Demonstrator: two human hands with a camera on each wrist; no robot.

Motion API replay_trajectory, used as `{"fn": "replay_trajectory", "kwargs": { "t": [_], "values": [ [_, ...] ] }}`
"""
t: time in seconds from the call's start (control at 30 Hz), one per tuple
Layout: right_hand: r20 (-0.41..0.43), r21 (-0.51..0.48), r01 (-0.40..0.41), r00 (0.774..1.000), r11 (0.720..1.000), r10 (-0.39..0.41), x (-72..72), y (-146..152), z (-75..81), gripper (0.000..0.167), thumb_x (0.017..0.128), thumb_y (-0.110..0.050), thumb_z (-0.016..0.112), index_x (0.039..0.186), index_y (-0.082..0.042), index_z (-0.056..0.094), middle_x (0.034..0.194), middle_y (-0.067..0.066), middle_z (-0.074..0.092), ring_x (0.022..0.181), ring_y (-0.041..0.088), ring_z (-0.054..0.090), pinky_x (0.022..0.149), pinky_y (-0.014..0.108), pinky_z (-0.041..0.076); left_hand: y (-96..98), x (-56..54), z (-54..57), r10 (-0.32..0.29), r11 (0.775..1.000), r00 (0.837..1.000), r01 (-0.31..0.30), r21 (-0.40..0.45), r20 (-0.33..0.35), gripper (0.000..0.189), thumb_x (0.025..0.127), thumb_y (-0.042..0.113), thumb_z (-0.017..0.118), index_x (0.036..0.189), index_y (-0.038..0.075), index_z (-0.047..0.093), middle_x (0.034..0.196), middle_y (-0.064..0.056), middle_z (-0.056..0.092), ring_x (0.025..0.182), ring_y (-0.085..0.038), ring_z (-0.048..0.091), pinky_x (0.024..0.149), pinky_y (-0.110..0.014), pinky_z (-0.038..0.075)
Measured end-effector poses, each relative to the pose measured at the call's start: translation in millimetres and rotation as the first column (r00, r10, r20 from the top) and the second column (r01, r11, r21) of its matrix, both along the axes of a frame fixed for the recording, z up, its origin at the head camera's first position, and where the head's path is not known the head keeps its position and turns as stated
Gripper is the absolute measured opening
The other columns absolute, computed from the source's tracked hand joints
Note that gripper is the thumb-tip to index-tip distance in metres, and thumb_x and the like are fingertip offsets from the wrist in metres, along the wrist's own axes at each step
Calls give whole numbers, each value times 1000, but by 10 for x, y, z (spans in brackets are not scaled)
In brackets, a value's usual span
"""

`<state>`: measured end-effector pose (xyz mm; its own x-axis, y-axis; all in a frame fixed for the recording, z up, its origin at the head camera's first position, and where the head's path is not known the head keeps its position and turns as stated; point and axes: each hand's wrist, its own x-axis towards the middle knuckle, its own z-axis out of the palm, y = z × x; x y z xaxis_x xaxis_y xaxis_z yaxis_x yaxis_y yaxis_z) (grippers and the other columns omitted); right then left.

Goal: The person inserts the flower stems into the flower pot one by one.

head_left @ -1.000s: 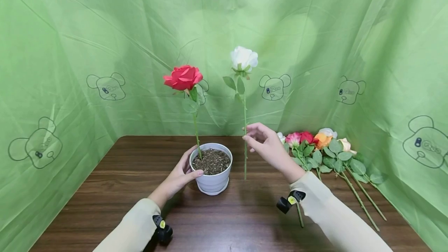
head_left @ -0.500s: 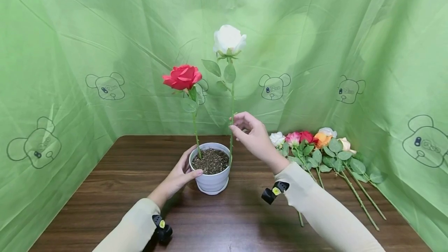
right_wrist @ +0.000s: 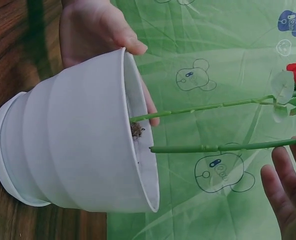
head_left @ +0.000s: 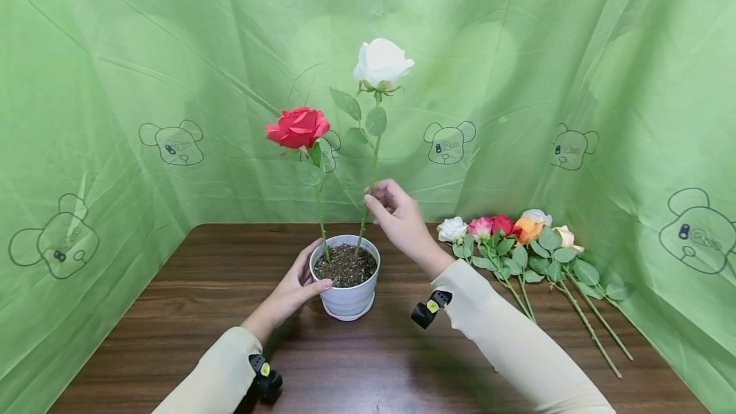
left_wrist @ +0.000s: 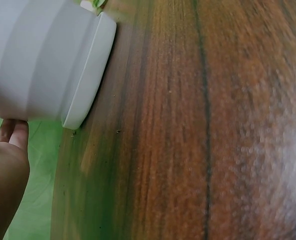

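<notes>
A white flower pot filled with dark soil stands on its saucer. My left hand grips the pot's left side, its thumb over the rim. A red rose stands in the soil near that hand, leaning slightly left. My right hand pinches the green stem of a white rose mid-length, the bloom up and tilted right. In the right wrist view, the cut end of this stem shows at the pot's rim, apart from the visible soil.
On the right of the brown wooden table lies a bunch of roses in white, pink, red, orange and cream, stems pointing toward the front. A green printed cloth hangs behind and at both sides.
My right hand has carried the white rose left and up from beside the pot to over the soil, its stem now slanting. The left hand, pot and red rose keep their places.
</notes>
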<state>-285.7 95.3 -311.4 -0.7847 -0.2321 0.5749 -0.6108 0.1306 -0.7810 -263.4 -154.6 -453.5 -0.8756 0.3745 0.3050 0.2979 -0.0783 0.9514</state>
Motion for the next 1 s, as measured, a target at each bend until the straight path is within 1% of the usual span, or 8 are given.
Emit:
{"fn": "replay_trajectory", "kwargs": {
  "t": [0.07, 0.13, 0.2, 0.37, 0.43, 0.57, 0.8, 1.0],
  "values": [
    [3, -3, -6, 1000, 1000, 6, -33, -28, -13, 20, 101, -7, 59, 116, 5, 58, 110, 22, 65, 91, 42, 65, 73, 51, 58, 2, 3, 8, 2, 1000, 1000, -2, -1, 4, 88, 90, 7, 72, 160, 15, 19, 161, -18, 26, 147, -31, 24, 110, -20, 31],
    [7, 4, -7, 1000, 1000, 7, -44, -57, -9, 19, 101, -5, 58, 117, 7, 57, 111, 24, 64, 92, 44, 65, 74, 56, 57, 3, 2, 12, 0, 1000, 1000, 0, -2, 7, 88, 91, 7, 72, 160, 16, 19, 161, -18, 26, 147, -30, 24, 111, -20, 31],
    [7, 22, -6, 1000, 1000, 6, 23, -87, 52, 19, 101, -3, 56, 116, 9, 56, 110, 26, 64, 92, 44, 65, 74, 52, 59, 1, -1, 9, -1, 1000, 1000, 1, -2, 4, 87, 91, 7, 72, 160, 15, 19, 160, -18, 26, 147, -31, 24, 110, -20, 31],
    [0, 63, 7, 1000, 998, -7, -41, -141, -9, 21, 103, -12, 58, 117, 2, 59, 109, 21, 66, 91, 37, 67, 72, 41, 60, -3, -6, 0, -5, 1000, 1000, 5, 4, -3, 87, 91, 7, 72, 160, 13, 19, 160, -20, 26, 147, -32, 24, 110, -20, 32],
    [-1, 77, 13, 1000, 997, -13, -146, -160, -101, 21, 103, -18, 59, 118, -3, 60, 108, 16, 67, 90, 33, 68, 72, 40, 60, -3, -6, -2, -4, 1000, 1000, 4, 3, -2, 87, 91, 7, 72, 160, 14, 19, 160, -19, 26, 147, -31, 25, 110, -20, 32],
    [-21, 128, 38, 999, 991, -36, -156, -203, -125, 18, 103, -21, 59, 116, -9, 61, 105, 8, 67, 87, 27, 68, 69, 34, 58, -4, -5, -5, -2, 1000, 1000, 2, -6, -2, 87, 91, 8, 71, 160, 16, 19, 160, -18, 26, 147, -31, 25, 110, -20, 32],
    [-53, 184, 71, 997, 980, -63, -167, -261, -149, 16, 102, -20, 59, 115, -10, 61, 103, 4, 68, 87, 28, 67, 74, 36, 55, -9, -3, -11, -6, 1000, 1000, 6, 2, -8, 86, 91, 7, 71, 160, 15, 19, 160, -19, 25, 147, -31, 24, 111, -21, 32],
    [-37, 230, 96, 995, 969, -90, -195, -302, -207, 16, 100, -19, 62, 113, -11, 61, 103, 1, 68, 86, 18, 65, 74, 33, 54, -7, -6, -15, -9, 1000, 1000, 9, 4, -7, 86, 92, 7, 70, 160, 16, 19, 160, -19, 25, 147, -31, 24, 110, -20, 32]
  ]
}}
